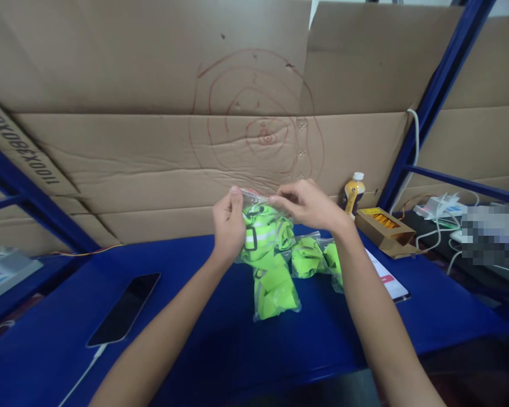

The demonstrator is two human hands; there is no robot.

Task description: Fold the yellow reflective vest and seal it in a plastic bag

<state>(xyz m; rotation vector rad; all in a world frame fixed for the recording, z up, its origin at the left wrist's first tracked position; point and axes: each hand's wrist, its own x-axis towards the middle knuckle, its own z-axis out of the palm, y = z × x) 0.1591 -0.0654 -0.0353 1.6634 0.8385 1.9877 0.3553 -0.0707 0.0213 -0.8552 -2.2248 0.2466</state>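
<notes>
A clear zip bag [261, 229] with a neon green strap, grey reflective stripes and a black buckle inside is held up above the table. My left hand [230, 226] is closed on its upper left edge, thumb on top. My right hand [307, 203] pinches the top edge of the same bag near its right corner. Just below it lies another bagged green strap [275, 291]. Two more green bags lie to the right, one [309, 257] in plain view and one [333, 261] partly hidden behind my right forearm.
A black phone [125, 308] on a white cable lies left on the blue table [220, 350]. A yellow bottle [354, 195], an open cardboard box [384, 229] and a tablet [388, 277] are at the right. Cardboard [152, 152] stands behind, between blue posts.
</notes>
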